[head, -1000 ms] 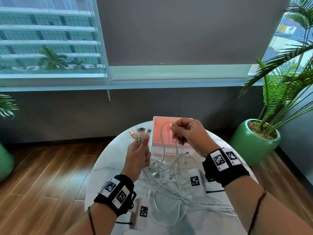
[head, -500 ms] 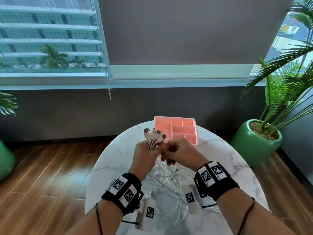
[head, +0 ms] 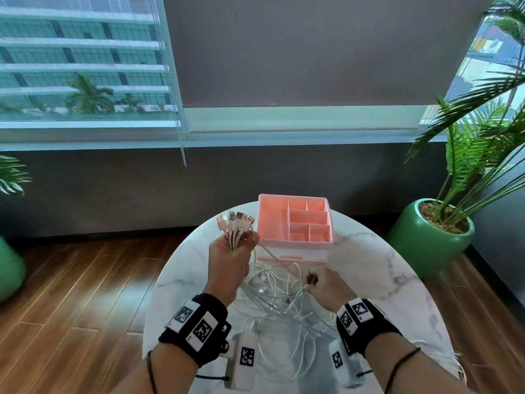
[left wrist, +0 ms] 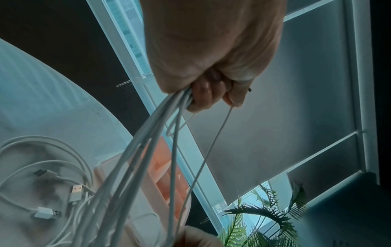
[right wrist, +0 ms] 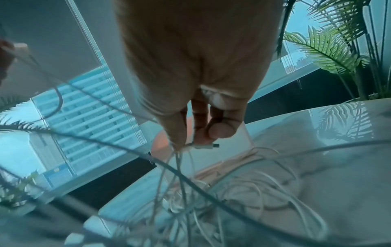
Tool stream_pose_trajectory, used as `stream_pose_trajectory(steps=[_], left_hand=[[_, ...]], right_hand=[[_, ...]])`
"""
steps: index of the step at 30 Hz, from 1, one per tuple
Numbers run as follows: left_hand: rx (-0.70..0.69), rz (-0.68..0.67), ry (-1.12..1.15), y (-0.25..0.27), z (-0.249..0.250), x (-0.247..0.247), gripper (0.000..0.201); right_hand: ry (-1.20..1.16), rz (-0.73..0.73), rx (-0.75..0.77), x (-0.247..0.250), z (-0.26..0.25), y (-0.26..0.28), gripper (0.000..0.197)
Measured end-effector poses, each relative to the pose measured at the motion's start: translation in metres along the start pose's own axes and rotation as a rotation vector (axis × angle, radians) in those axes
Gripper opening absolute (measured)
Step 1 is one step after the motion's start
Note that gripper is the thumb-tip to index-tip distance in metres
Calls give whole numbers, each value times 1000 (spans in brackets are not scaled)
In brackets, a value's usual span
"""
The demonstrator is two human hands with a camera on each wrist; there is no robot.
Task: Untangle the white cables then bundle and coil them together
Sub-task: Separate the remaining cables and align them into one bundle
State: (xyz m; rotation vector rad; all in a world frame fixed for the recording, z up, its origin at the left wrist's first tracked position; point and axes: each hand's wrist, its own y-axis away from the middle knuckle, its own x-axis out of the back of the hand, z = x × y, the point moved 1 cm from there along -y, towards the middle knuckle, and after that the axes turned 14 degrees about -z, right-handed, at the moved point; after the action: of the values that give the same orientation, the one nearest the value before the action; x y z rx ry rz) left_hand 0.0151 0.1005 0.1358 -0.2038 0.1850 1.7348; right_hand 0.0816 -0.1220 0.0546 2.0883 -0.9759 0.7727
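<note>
My left hand (head: pixel 238 243) is raised over the table's far left and grips a bunch of white cables just below their USB plugs (head: pixel 235 220), which fan out above the fist. In the left wrist view the cables (left wrist: pixel 160 127) hang from the curled fingers (left wrist: pixel 201 93). My right hand (head: pixel 311 280) is lower and to the right, over the tangle of white cables (head: pixel 278 305) on the table. Its thumb and fingers pinch a small cable plug (right wrist: pixel 206 146). One cable (head: pixel 275 258) runs between the two hands.
A pink divided organiser tray (head: pixel 272 211) stands at the round marble table's (head: pixel 383 280) far edge, just beyond the hands. A palm in a green pot (head: pixel 426 240) stands on the wooden floor to the right. Loose plugs (left wrist: pixel 76 192) lie in the pile.
My right hand has dropped from beside the left hand down and right to the cable pile, now pinching a plug. My left hand still holds the bunch and has shifted slightly left.
</note>
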Motion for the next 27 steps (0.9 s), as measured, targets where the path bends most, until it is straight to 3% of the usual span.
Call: stream_pose_trajectory(steps=[5, 11, 17, 19, 23, 27], left_hand=[[62, 74, -20, -4, -4, 9, 25], [63, -40, 41, -2, -10, -4, 23], [18, -144, 60, -1, -6, -21, 54], [30, -142, 40, -1, -6, -23, 48], [68, -184, -67, 0, -9, -26, 17], [90, -211, -137, 5, -16, -30, 25]], right_hand=[[-84, 243, 143, 44, -26, 10, 12], [-493, 141, 323, 94, -83, 20, 8], [-753, 146, 431, 101, -119, 33, 16], [-824, 167, 452, 99, -124, 35, 19], [-971, 222, 528, 104, -137, 38, 14], [-1083, 206, 614, 114, -160, 44, 11]])
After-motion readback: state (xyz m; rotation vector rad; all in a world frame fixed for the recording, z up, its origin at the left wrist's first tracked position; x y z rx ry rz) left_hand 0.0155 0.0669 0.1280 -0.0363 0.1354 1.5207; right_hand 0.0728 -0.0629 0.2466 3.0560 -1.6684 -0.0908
